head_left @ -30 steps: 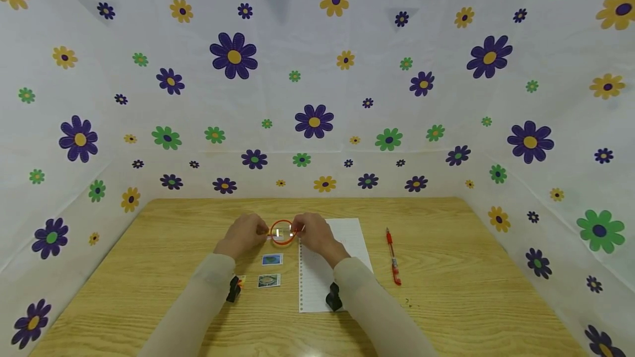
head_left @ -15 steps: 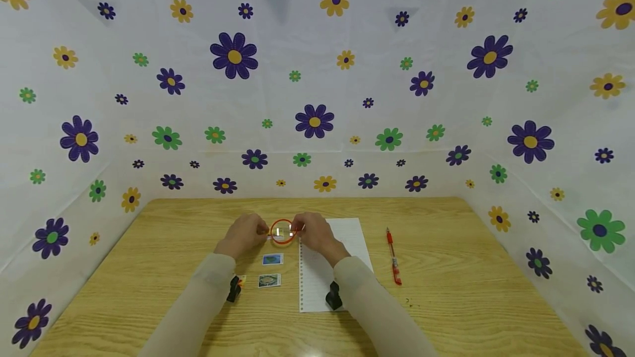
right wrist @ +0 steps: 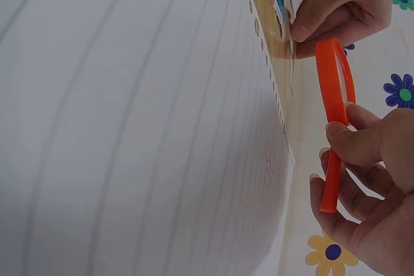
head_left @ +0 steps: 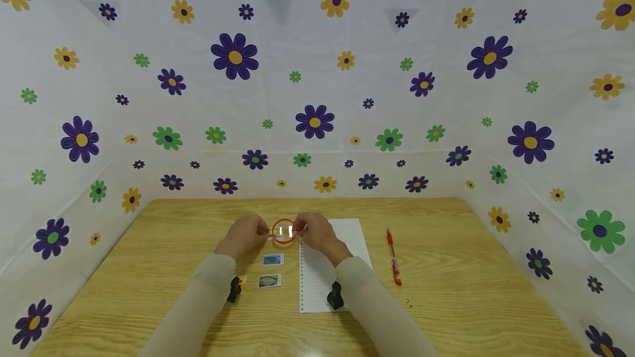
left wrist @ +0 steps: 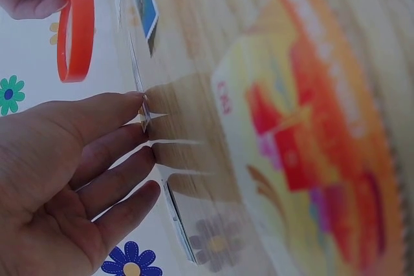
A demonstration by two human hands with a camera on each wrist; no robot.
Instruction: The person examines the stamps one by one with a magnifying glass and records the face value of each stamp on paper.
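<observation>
My right hand (head_left: 316, 233) holds a red magnifying glass (right wrist: 331, 88) by its short handle, thumb and fingers around it. Its round lens stands above the table, overlapping a stamp (head_left: 274, 237) in the head view. My left hand (head_left: 245, 234) pinches that stamp at its left edge, the fingertips right at the wood. In the left wrist view the stamp shows nearly edge-on between thumb and finger. Nearer me lie a blue stamp (head_left: 273, 259), a greenish stamp (head_left: 270, 281) and an orange-red stamp (left wrist: 304, 147), the last partly hidden by the left wrist camera in the head view.
A lined, hole-punched sheet (head_left: 313, 285) lies under my right forearm, with small red writing (right wrist: 268, 166) on it. To its right is a red pen (head_left: 393, 255). Dark crumbs (head_left: 410, 303) dot the wooden table (head_left: 461, 269). Flowered white sheeting (head_left: 278, 87) encloses the back and sides.
The magnifying glass has shifted very slightly to the right with my right hand, and the bright reflections in its lens look different. My left hand and the stamps stay in place.
</observation>
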